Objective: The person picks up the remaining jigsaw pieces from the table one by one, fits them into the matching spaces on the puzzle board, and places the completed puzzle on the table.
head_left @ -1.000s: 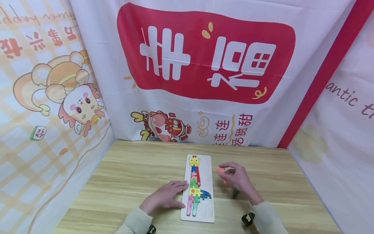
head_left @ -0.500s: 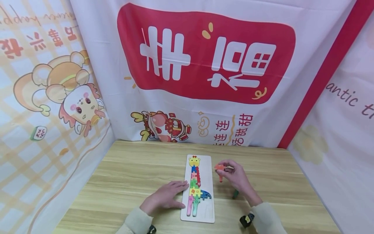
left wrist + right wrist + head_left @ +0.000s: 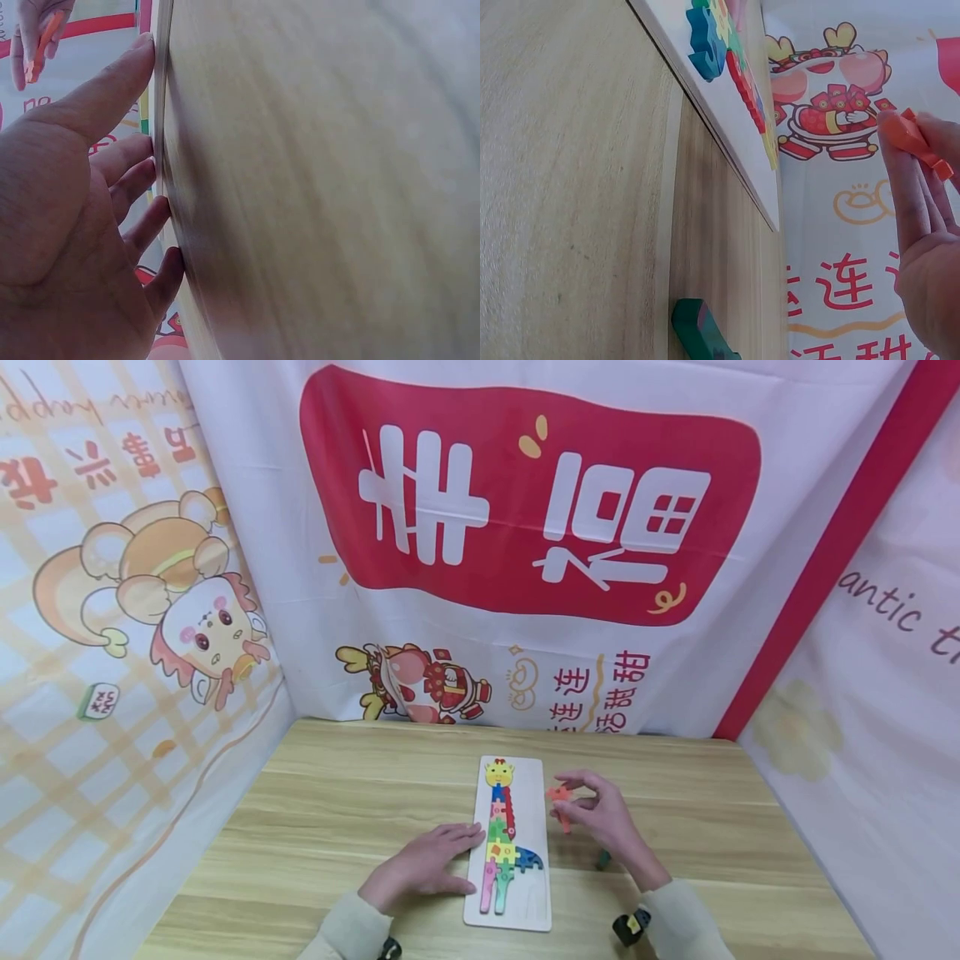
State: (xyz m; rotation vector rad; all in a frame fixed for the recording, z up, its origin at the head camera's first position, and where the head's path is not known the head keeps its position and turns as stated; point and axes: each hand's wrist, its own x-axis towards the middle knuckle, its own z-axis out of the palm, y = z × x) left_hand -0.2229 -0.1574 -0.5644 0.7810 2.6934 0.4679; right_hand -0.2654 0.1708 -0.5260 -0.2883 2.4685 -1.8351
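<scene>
A giraffe puzzle (image 3: 501,852) of coloured pieces lies on a white board (image 3: 531,810) in the middle of the table. My left hand (image 3: 427,860) rests at the board's left edge; in the left wrist view its straight fingers (image 3: 124,161) touch that edge. Right of the board, my right hand (image 3: 603,810) pinches an orange puzzle piece (image 3: 559,795) between thumb and fingers, held above the table. The orange piece (image 3: 909,139) shows in the right wrist view too. A green puzzle piece (image 3: 603,858) lies on the table beneath the right wrist.
The wooden table (image 3: 360,793) bears the board. Behind it hangs a white cloth with a red printed panel (image 3: 525,502); printed cloths also stand at both sides. Dark wrist straps (image 3: 632,927) show at the sleeves.
The orange piece has been turned and tilted in my right hand, which has shifted slightly left towards the board. My left hand stays where it was.
</scene>
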